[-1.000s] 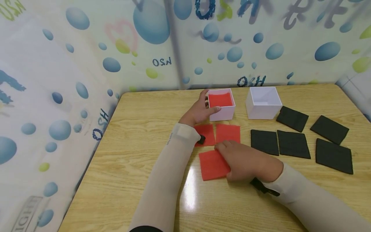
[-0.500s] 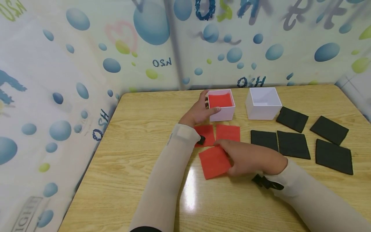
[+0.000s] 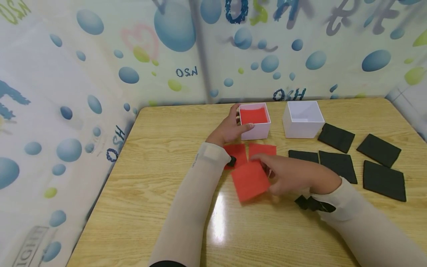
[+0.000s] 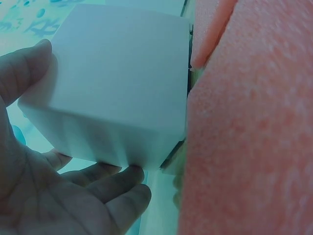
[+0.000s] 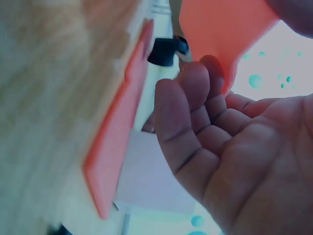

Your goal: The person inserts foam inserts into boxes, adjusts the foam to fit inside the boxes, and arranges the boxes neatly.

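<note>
Red square [image 3: 250, 182] is pinched in your right fingers [image 3: 267, 159]; left fingers [image 4: 117, 185] grip the part-filled box [image 3: 257, 132] near the bench's [image 3: 160, 155] far edge; seven other squares [image 3: 384, 181] lie unboxed.

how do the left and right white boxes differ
The left box holds a red piece; the right box shows only bare inner walls. The left grip is on the left box, while no grip touches the right box. Both are white, open-topped and upright on the table.
</note>
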The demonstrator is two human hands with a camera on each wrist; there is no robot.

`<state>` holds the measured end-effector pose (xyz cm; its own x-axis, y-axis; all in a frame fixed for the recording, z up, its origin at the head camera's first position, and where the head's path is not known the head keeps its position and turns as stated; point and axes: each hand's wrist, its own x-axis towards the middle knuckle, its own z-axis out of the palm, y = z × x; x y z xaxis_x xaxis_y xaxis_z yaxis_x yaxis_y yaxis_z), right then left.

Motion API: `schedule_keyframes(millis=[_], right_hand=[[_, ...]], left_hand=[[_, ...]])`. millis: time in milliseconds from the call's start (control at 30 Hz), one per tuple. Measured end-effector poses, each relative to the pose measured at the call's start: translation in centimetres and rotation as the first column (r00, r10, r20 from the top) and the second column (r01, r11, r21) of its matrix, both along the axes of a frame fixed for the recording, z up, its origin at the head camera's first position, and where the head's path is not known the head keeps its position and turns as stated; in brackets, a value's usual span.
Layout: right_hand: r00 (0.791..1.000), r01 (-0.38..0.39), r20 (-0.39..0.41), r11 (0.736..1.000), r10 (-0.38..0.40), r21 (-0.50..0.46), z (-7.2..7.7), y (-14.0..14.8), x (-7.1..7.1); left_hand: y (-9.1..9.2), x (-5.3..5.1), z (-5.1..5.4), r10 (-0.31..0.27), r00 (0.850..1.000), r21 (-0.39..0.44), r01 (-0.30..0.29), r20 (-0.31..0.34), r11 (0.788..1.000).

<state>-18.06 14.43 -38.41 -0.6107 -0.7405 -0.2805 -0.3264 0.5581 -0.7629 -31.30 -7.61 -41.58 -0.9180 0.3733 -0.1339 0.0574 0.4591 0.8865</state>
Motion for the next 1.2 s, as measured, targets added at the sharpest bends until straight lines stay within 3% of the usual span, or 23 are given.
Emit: schedule_keyframes(millis=[300,567,867,1200], right_hand=[[0.996,-0.02,-0.09,0.994,0.011,-0.103,1.6,2.2,-0.8],[0.991,-0.02,-0.137,0.989,-0.001,-0.148,1.4,3.1,-1.5],[0.994,0.039,-0.09,0.961,-0.066,-0.273,1.3,3.8,-2.2],[0.995,0.08,-0.024,0.92,-0.096,-0.383,1.5,4.4,-3.4]], left_hand=[[0.0,0.1,-0.1,0.002,1.0,0.023,-0.003,0.027,1.0],[0.0,0.1,-0.2,-0.001,1.0,0.026,0.001,0.016,1.0],[0.1,0.1,-0.1,-0.006,0.999,0.065,0.004,0.035,0.998],[-0.1,0.1,0.0,-0.009,0.999,0.043,0.007,0.032,0.999]])
